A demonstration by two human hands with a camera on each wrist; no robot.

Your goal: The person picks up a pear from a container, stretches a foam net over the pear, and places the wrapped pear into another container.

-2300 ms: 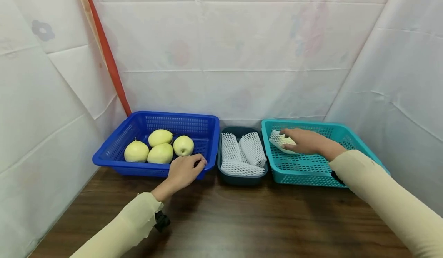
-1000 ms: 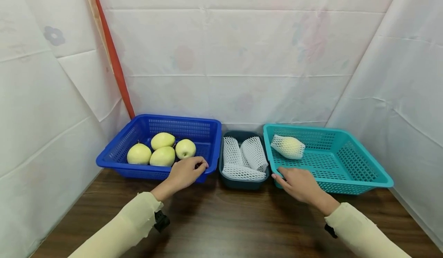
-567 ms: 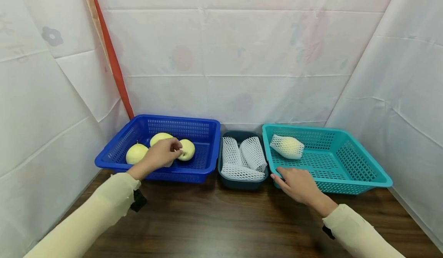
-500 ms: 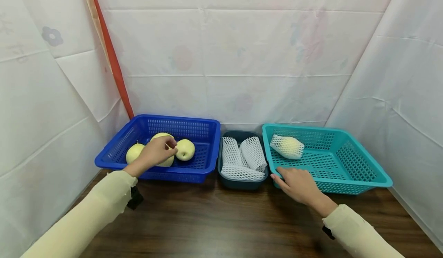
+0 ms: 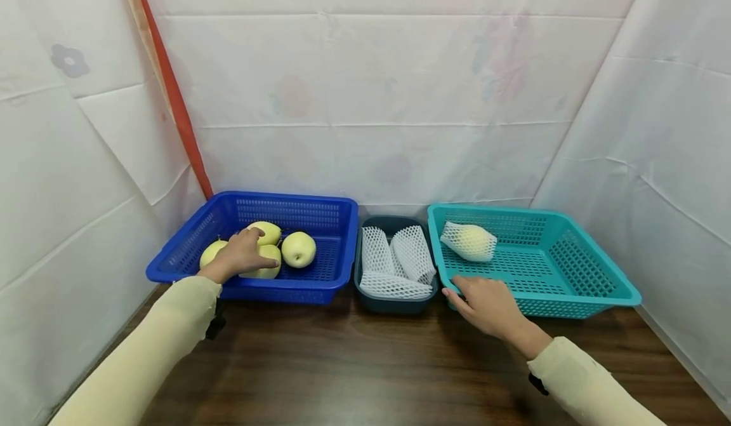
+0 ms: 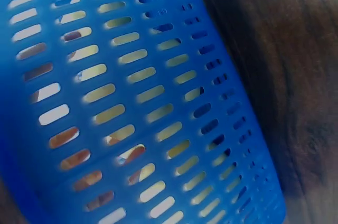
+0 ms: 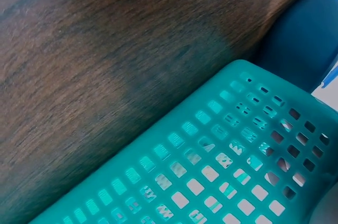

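In the head view my left hand [image 5: 240,253] is over the blue basket [image 5: 342,273], thumb and fingers spread above the front pear [image 5: 270,264]. A back pear [image 5: 265,232], a left pear [image 5: 211,252] partly hidden by the hand, and a right pear [image 5: 299,249] lie around it. The left wrist view shows the basket's slotted wall [image 6: 142,92], with pale yellow-green showing through. My right hand [image 5: 491,305] rests at the front left corner of the teal basket [image 5: 571,299], holding nothing. Inside that basket lies a pear in a white foam net [image 5: 471,243].
Between the baskets stands a small dark tub [image 5: 394,305] with several white foam nets [image 5: 412,254]. The brown wooden table [image 5: 354,369] runs in front. White cloth [image 5: 365,96] hangs behind and at both sides, with a red strip [image 5: 177,108] at the left.
My right hand let go of the netted pear and drew back to the teal basket's front corner. My left hand moved from the blue basket's front rim leftward over the pears, its fingers spreading.
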